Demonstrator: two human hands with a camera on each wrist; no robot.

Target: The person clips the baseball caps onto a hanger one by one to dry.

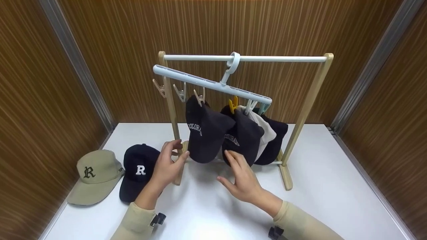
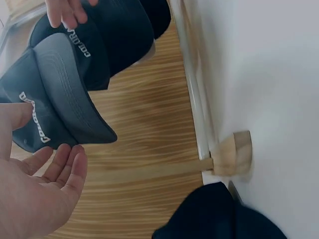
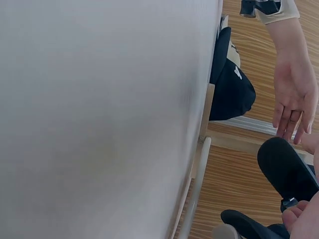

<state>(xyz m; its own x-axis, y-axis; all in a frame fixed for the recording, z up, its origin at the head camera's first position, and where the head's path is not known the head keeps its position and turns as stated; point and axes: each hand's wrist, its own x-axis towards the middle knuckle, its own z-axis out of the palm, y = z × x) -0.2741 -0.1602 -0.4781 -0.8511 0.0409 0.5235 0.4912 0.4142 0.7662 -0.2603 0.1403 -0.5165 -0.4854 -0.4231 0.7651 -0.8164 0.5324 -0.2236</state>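
Clipping cloth caps onto the smooth plastic hanger (image 1: 200, 80) seems in hand. The left hand (image 1: 167, 166), loosely curved, gripping nothing, is at the nearest hanging dark cap's (image 1: 210, 136) eight o'clock; the right hand (image 1: 245, 185), fingers extended, at its five. Next probably calls for bringing the round-crowned navy cap (image 1: 138, 179), on the table (image 1: 317, 186) at the hanger's seven o'clock, to a free clip (image 1: 182, 97).
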